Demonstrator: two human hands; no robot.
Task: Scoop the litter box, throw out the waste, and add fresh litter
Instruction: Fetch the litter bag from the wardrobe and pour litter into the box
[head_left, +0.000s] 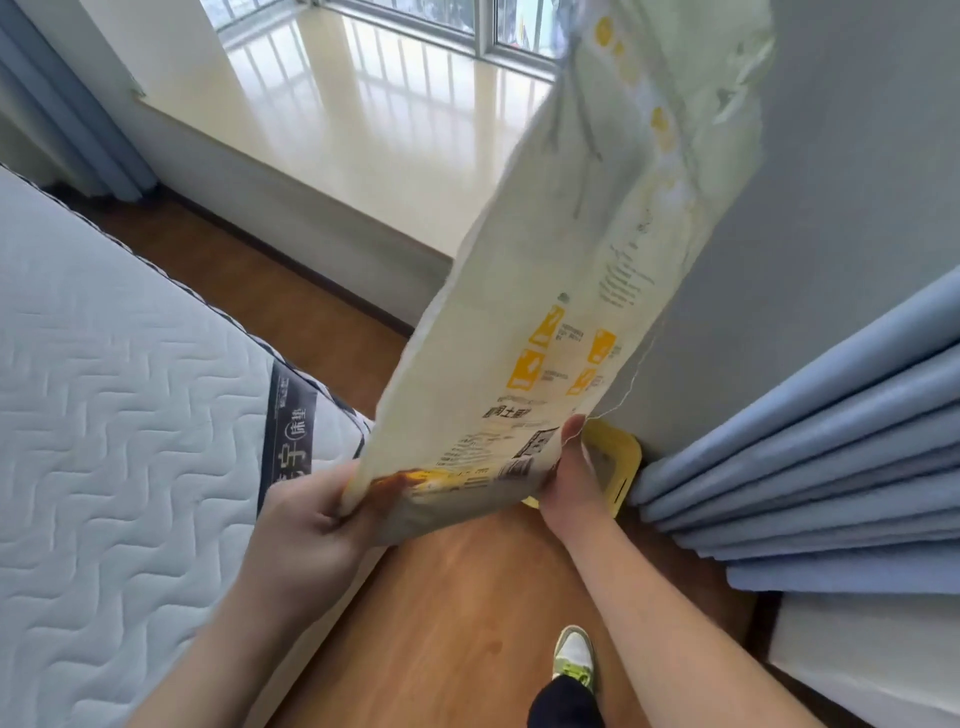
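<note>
Cream litter bag (566, 291) is upended over the yellow litter box (621, 457), which it mostly hides. Left hand (317, 512) fingers and right hand (569, 480) fingers pinch its lower corners. Hidden aim could spill litter onto the wooden floor (467, 613).

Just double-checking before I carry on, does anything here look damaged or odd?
A loose thread dangles from the litter bag's right edge, so its seam looks frayed. Both hands, left and right, grip its lower end.
</note>
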